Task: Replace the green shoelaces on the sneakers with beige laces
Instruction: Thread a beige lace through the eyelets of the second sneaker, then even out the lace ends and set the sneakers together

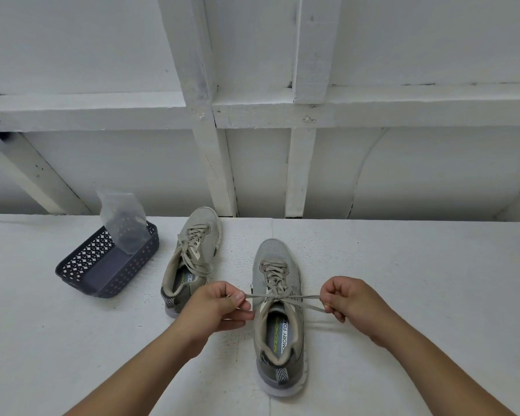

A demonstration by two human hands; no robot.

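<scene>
Both grips grasp the beige lace [278, 296] of the near sneaker [278, 313]: the left hand [222, 306] pinches one end to the left of that sneaker, the right hand [347, 298] pinches the other end to its right. The lace runs taut between them across the top eyelets. The near sneaker stands upright on the white counter [418, 280]. A second sneaker [191, 256], laced in beige, lies beyond and left of it. A dark perforated basket [108, 265] holding a clear bag [122, 223] sits farther left.

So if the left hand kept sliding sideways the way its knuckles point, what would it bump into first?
Probably the near sneaker: the left hand, pinching the lace, points right at its collar. Depth is hard to judge.
</scene>
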